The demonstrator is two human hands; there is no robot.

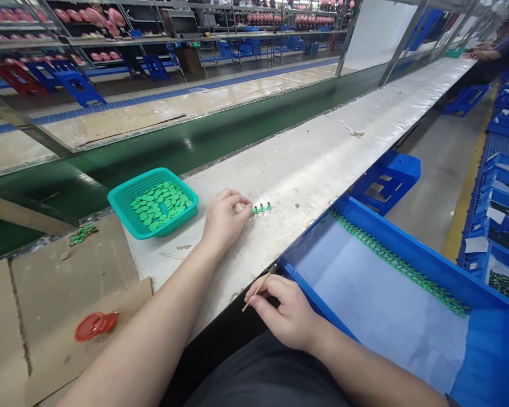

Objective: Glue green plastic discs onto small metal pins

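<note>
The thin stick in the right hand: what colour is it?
The stick is light tan; it shows best in the head view.

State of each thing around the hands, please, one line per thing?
Teal basket: upright, open
Green discs: loose, piled in the basket
Small pieces: lined up, dark ends up
Stick: tilted, held in right hand
Blue bin: open, lined, green row along one side
Red dish: on cardboard, contents unclear

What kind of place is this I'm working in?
Probably a factory assembly floor: a long white bench runs beside what looks like a green conveyor belt, with rows of pink items on racks beyond.
</note>
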